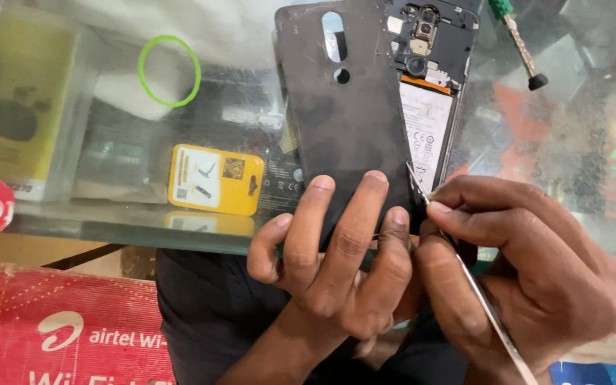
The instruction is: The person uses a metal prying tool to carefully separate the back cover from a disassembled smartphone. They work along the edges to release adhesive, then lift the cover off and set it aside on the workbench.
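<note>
My left hand grips the lower end of a black phone back cover, fingers spread over its outer face. The cover is swung partly off the phone body, baring a white battery and camera parts at the top. My right hand pinches thin metal tweezers, whose tips sit at the gap between cover and phone body near the battery's lower end. The phone's bottom is hidden behind my fingers.
A glass counter lies under the phone, with boxes seen through it: a yellow packet and a yellow-green box. A green-handled screwdriver rests at the top right. A red printed box sits at lower left.
</note>
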